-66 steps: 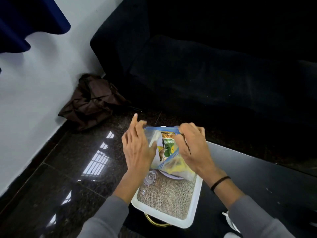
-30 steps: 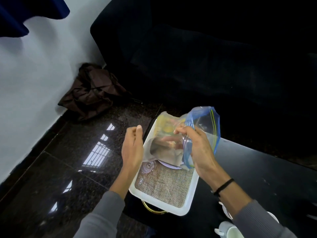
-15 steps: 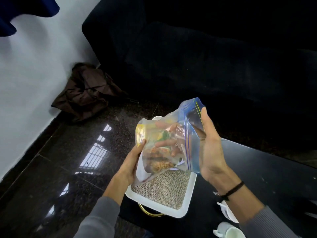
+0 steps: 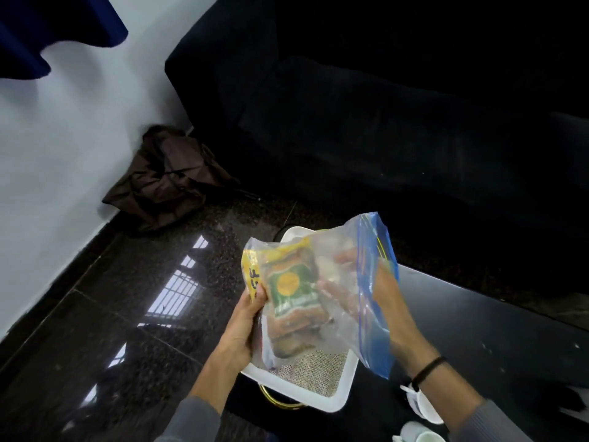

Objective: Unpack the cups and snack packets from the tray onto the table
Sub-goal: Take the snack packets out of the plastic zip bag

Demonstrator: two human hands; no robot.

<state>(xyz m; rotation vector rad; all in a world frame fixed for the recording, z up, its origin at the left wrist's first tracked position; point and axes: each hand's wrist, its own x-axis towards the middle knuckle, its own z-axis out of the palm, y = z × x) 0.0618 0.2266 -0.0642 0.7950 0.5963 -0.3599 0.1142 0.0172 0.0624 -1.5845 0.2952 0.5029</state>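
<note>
A clear zip bag [image 4: 345, 317] with a blue seal strip is held up above the white tray [image 4: 331, 400]. Inside it sits a green and orange snack packet [image 4: 291, 291], with a yellow packet [image 4: 251, 272] at the bag's left edge. My left hand [image 4: 243, 327] grips the bag's closed end from outside. My right hand [image 4: 382, 301] is pushed in through the open mouth, its fingers reaching toward the packets; whether they touch one is blurred. The tray has a burlap liner [image 4: 314, 371] and a gold handle [image 4: 280, 401]. White cups [image 4: 424, 409] stand on the black table [image 4: 478, 346] at my right forearm.
The tray sits on the table's left end, beside a glossy dark floor [image 4: 127, 314]. A black sofa [image 4: 382, 122] fills the far side. A brown folded umbrella [image 4: 165, 180] lies against the white wall [image 4: 63, 154]. Another white cup [image 4: 420, 437] shows at the bottom edge.
The bag was lifted off the tray and turned sideways. Its mouth was pulled open, my right hand went inside, and my left hand shifted to the bag's closed end.
</note>
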